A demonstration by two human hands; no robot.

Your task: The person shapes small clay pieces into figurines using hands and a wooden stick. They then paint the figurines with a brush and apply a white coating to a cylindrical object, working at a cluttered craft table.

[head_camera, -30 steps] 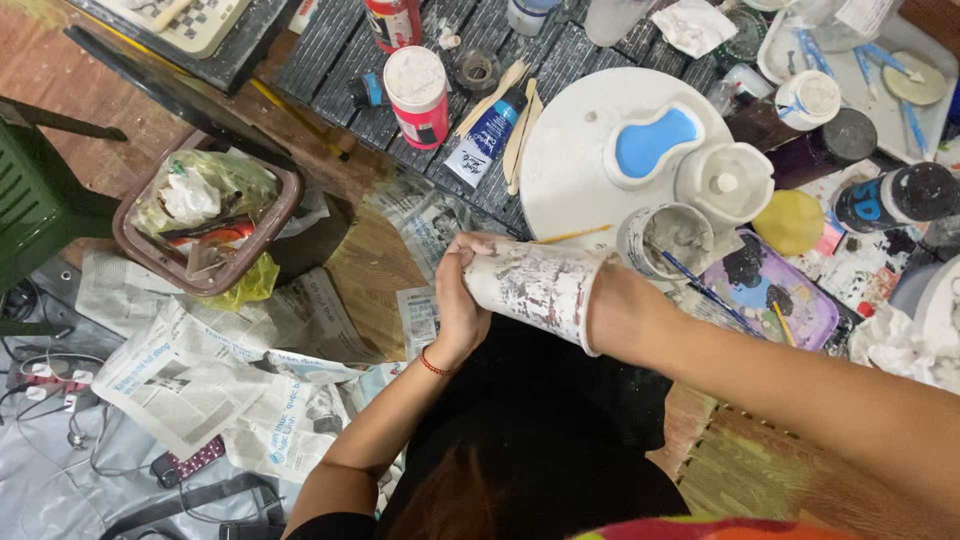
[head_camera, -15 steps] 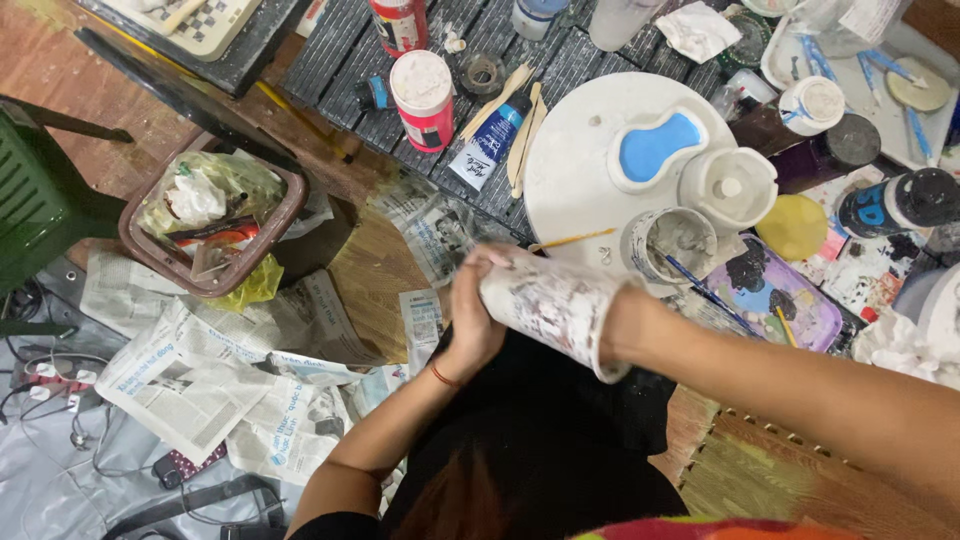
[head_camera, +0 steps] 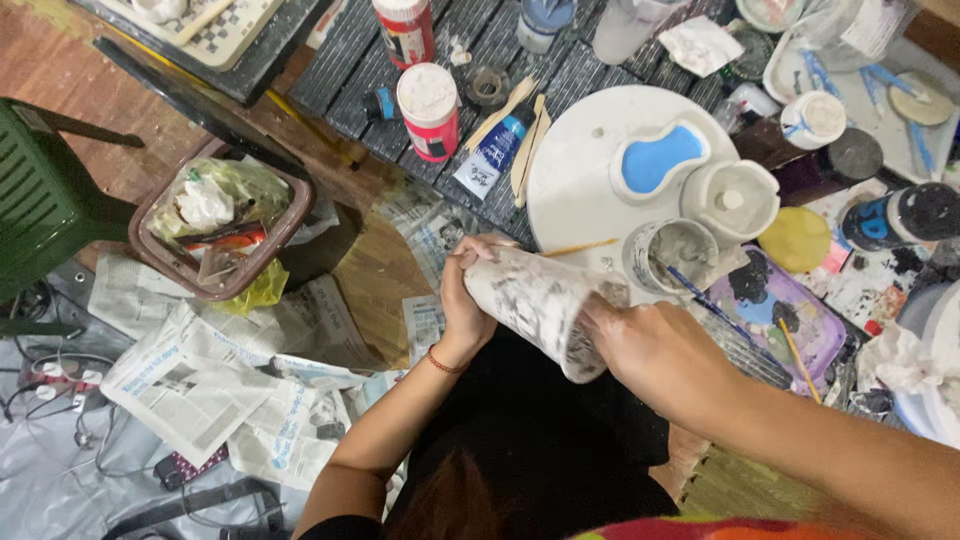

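Observation:
A white, grey-smudged vase-like vessel [head_camera: 540,305] lies tilted between both my hands, over my dark lap. My left hand [head_camera: 465,300] grips its narrower closed end on the left; a red thread circles that wrist. My right hand [head_camera: 640,345] is at its wide open mouth on the right, fingers reaching into or around the rim. Just behind stands a paint-stained cup [head_camera: 675,255] with brushes, on a round white board [head_camera: 580,170] that carries a blue-filled palette dish [head_camera: 655,160] and a white lidded pot [head_camera: 735,195].
A dark slatted table [head_camera: 350,60] holds red-and-white paint bottles [head_camera: 428,110], a blue tube [head_camera: 495,150], wooden sticks and jars. A purple paint-smeared tray [head_camera: 770,310] sits at right. On the floor are newspapers [head_camera: 200,380], a brown bin of waste [head_camera: 215,230] and a green stool [head_camera: 40,190].
The vessel has swung from pointing left to lying tilted lower and more to the right. My left hand shifted from its end toward its underside; my right hand moved to its open mouth.

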